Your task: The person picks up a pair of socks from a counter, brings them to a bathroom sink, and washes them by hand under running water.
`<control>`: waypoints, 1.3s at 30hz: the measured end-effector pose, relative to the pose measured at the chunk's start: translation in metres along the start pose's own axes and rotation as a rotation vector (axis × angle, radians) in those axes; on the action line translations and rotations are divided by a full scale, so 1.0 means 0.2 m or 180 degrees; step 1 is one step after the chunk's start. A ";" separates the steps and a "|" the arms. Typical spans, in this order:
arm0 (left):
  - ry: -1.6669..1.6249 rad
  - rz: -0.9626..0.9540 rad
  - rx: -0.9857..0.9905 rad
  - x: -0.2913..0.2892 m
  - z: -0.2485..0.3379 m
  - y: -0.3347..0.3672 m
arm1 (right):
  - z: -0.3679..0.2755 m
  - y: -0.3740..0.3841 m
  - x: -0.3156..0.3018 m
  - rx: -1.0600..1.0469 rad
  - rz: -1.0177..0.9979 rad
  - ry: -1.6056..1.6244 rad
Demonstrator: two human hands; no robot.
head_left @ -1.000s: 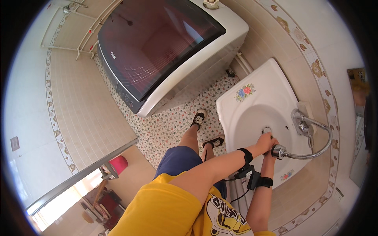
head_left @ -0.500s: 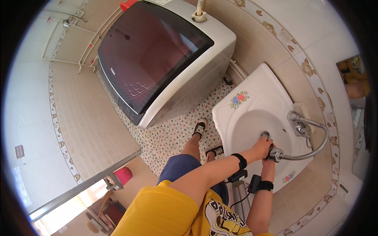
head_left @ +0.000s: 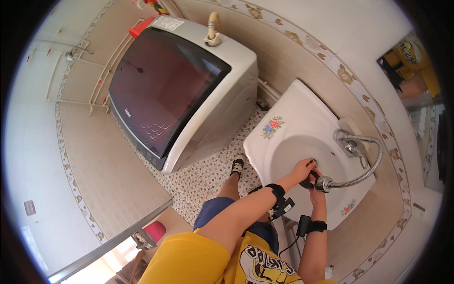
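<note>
Both my hands are close together over the white washbasin (head_left: 302, 102), beneath the chrome spout head (head_left: 323, 183) of a flexible hose tap. A small dark object (head_left: 306, 184), its kind unclear, shows between them. My left hand (head_left: 301, 171) is closed, its fingertips pinching a dark part of it near the drain. My right hand (head_left: 314, 180) has its fingers curled round the same object from below and is partly hidden by the spout head. Whether water is running cannot be made out.
A top-loading washing machine (head_left: 213, 113) with a dark lid stands to the left of the basin. The tap base (head_left: 347, 142) is fixed at the basin's right rim, by the tiled wall. A mirror (head_left: 411, 66) hangs at the far right. Black straps with small boxes (head_left: 283, 208) sit on my forearms.
My left hand has drawn back from the drain and bent its fingers, and more of the dark object now shows. The view has shifted a little.
</note>
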State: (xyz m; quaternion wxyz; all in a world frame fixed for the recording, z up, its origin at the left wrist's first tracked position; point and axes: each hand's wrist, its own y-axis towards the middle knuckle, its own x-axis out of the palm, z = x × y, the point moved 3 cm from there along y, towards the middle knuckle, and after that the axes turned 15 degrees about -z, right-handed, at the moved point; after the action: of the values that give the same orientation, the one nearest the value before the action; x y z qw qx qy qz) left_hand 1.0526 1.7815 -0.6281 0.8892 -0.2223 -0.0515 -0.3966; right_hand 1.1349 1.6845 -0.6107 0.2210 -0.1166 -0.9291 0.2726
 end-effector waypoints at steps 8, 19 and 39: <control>-0.0146 -0.0196 -0.0083 0.03 0.30 -0.05 | 0.19 -0.08 -0.33 0.0159 0.1204 -0.0936; 0.2378 -0.0681 0.0364 -0.05 0.13 -0.10 | -0.13 -0.12 -0.03 -0.0636 0.0832 0.0916; 0.0760 -0.0214 0.0403 0.00 0.12 -0.11 | -0.03 -0.25 -0.31 -0.0450 0.2025 0.0702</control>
State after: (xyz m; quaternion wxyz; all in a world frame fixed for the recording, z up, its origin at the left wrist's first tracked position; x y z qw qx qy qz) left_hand 1.0397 1.7793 -0.5987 0.8874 -0.1151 0.0223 -0.4458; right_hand 1.1875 1.6244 -0.6004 0.2154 -0.4443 -0.8333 0.2486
